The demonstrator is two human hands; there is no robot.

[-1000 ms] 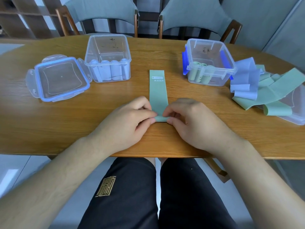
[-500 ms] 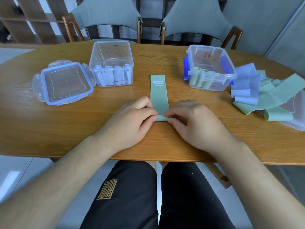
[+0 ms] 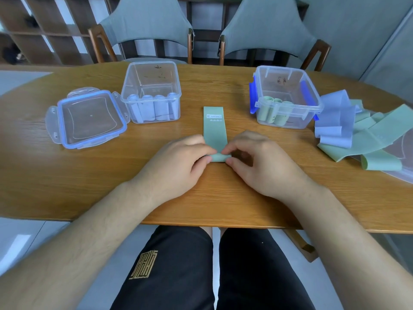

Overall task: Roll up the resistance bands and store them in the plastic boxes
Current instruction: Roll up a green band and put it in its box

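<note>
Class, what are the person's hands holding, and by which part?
Both the left hand and right hand pinch the flat green resistance band at its rolled near end.

The near end of the flat green rubber band (image 3: 215,133) is tucked under the fingers (image 3: 202,153), so its roll is mostly hidden. The print on its small white label (image 3: 214,116) is too small to read. The clear plastic lid (image 3: 404,157) under the pile of loose bands (image 3: 362,133) runs off the right edge
</note>
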